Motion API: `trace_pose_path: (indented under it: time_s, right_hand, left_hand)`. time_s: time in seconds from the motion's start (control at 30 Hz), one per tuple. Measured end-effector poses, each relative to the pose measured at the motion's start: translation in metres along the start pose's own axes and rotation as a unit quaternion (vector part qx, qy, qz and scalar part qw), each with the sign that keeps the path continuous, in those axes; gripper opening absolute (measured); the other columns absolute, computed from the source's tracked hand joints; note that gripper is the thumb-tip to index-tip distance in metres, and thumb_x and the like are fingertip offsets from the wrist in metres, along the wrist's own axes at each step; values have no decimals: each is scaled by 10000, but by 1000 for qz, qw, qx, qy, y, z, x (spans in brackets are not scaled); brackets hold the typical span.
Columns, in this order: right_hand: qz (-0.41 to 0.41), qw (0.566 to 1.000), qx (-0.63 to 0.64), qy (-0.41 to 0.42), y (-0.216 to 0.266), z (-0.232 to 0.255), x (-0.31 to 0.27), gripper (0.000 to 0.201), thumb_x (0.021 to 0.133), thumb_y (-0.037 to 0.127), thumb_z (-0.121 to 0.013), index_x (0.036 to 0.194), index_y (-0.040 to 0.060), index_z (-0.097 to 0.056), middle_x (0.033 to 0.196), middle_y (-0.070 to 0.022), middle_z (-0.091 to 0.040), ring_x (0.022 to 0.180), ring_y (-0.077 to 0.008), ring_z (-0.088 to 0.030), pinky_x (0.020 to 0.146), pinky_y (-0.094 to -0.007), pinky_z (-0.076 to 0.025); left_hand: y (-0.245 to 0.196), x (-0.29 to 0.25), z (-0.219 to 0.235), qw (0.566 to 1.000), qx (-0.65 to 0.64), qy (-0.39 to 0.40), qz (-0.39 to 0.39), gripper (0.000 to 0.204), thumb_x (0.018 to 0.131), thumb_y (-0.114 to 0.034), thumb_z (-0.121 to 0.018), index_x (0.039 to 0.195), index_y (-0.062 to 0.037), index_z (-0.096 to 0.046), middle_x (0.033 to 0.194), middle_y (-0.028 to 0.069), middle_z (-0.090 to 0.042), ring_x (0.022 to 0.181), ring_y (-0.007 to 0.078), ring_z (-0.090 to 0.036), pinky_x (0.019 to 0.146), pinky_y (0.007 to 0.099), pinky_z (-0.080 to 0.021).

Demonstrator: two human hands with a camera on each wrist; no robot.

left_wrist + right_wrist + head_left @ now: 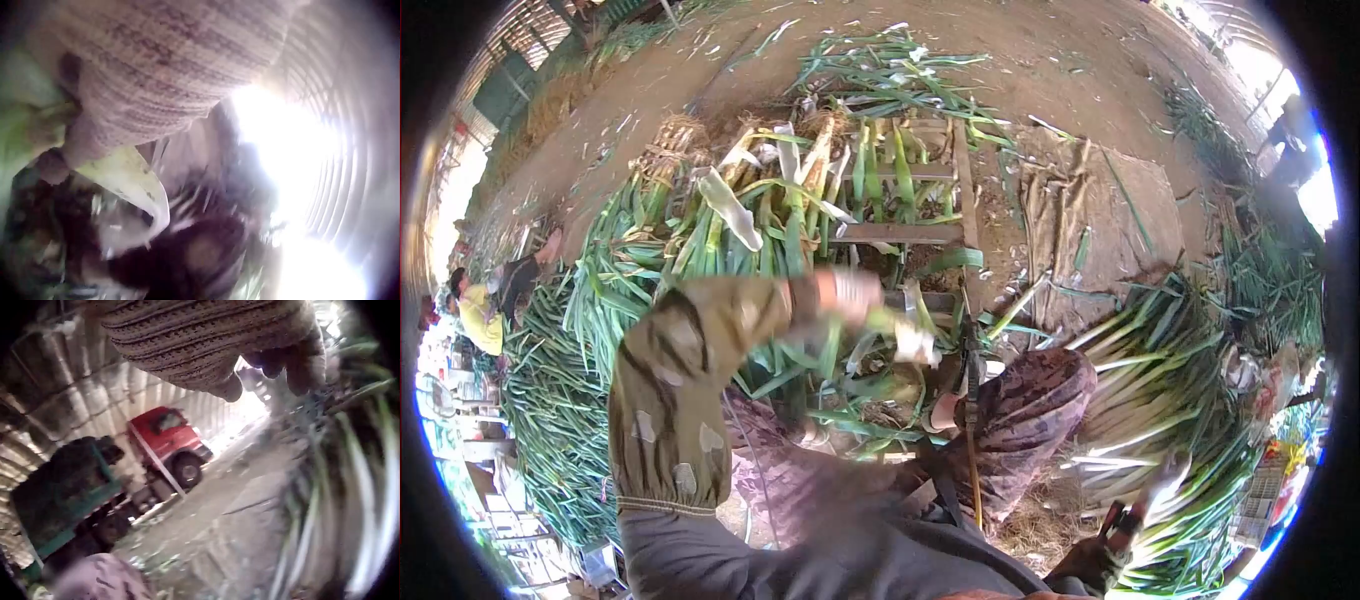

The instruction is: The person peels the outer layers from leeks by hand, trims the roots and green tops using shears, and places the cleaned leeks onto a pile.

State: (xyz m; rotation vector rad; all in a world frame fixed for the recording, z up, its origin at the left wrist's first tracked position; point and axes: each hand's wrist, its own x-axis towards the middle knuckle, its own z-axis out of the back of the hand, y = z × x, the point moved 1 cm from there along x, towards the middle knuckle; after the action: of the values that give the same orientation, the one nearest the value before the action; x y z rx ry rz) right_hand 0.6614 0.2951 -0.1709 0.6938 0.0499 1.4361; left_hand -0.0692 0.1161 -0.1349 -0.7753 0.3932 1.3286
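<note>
My left hand [850,296], in a ribbed knit glove [169,69], is blurred in front of my lap and grips pale green onion leaf sheaths. A limp, whitish strip of sheath [134,178] hangs from its fingers in the left wrist view, and a pale end [915,343] shows in the head view. Out to the right, my gloved right hand [1168,475] is over a spread pile of peeled green onions [1135,400]. Its fingers [306,372] hang loosely curled with nothing between them in the right wrist view.
Unpeeled green onions [730,235] lie in front, roots away from me, beside a slatted wooden frame [900,233]. More greens [555,420] are heaped at left. A brown cloth [1055,205] lies at front right. A red-cabbed truck [169,440] stands farther off.
</note>
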Motion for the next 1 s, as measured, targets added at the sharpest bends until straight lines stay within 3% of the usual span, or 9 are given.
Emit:
trace_pose_path:
  time_s: [0.03, 0.13, 0.17, 0.23, 0.3, 0.43, 0.6, 0.8, 1.0]
  right_hand:
    - [11, 992, 122, 41, 68, -16, 9, 503, 977, 250, -607, 1371, -47, -510, 1336, -217, -581, 1204, -315, -563, 1069, -379, -398]
    - [29, 971, 204, 121, 226, -84, 17, 450, 910, 27, -663, 1348, 55, -564, 1257, -139, -655, 1052, -239, -654, 939, -350, -520]
    - [122, 957, 227, 135, 278, -90, 0, 448, 902, 27, -663, 1338, 32, -561, 1200, -145, -673, 1001, -230, -663, 907, -342, -530]
    - [303, 892, 287, 177, 383, -102, -34, 449, 885, 27, -664, 1318, -12, -554, 1087, -158, -709, 900, -212, -681, 841, -326, -551]
    - [291, 826, 350, 332, 456, -124, -94, 442, 882, 122, -701, 1282, -12, -568, 1017, -150, -724, 871, -204, -687, 777, -357, -550]
    - [-6, 480, 594, 645, 549, -198, -230, 573, 895, 207, -756, 1335, -56, -498, 1143, -190, -688, 1042, -222, -666, 900, -357, -540]
    - [205, 780, 211, 552, 557, -278, -345, 542, 866, 397, -711, 1147, -57, -623, 1089, -239, -697, 993, -373, -673, 896, -421, -514]
    - [7, 661, 344, 667, 536, -265, -390, 612, 889, 397, -721, 1309, -13, -546, 1138, -147, -655, 994, -231, -612, 858, -354, -490]
    - [-190, 538, 425, 702, 560, -308, -428, 512, 885, 389, -751, 1180, -10, -623, 1027, -62, -678, 847, -182, -640, 746, -342, -520]
  left_hand:
    - [62, 18, 22, 967, 109, -215, -84, 277, 886, -309, -650, 871, -36, -694, 868, 127, -700, 731, 228, -654, 685, 358, -534]
    - [116, -109, 200, 821, 130, -501, 241, 303, 887, -299, -711, 1022, -37, -643, 818, 114, -682, 636, 229, -649, 535, 432, -520]
    - [116, -141, 206, 743, -123, -646, 124, 343, 878, -299, -720, 1061, -21, -637, 827, 107, -694, 639, 241, -662, 531, 423, -528]
    - [111, -176, 210, 372, -563, -723, -145, 432, 861, -298, -737, 1140, 11, -624, 846, 94, -718, 646, 265, -687, 524, 403, -545]
    - [109, -168, 151, 673, -291, -644, 220, 734, 776, -419, -782, 1287, 38, -520, 1149, 235, -624, 1046, 350, -610, 865, 448, -499]
    - [76, -104, -56, 765, -139, -423, 465, 1196, 723, -612, -766, 1545, 11, -160, 1529, 323, -295, 1417, 476, -306, 1113, 569, -330]
    - [19, -124, -188, 771, -154, -360, 503, 1082, 724, -299, -826, 1513, 61, -180, 1534, 260, -280, 1393, 413, -351, 1104, 509, -364]
    - [69, -192, -204, 764, -252, -324, 499, 691, 786, -163, -718, 1344, 72, -383, 1303, 279, -534, 1119, 402, -613, 898, 447, -539]
    - [107, -154, -256, 744, -294, -346, 490, 895, 685, -286, -812, 1341, 122, -361, 1222, 319, -572, 1098, 458, -612, 930, 476, -522]
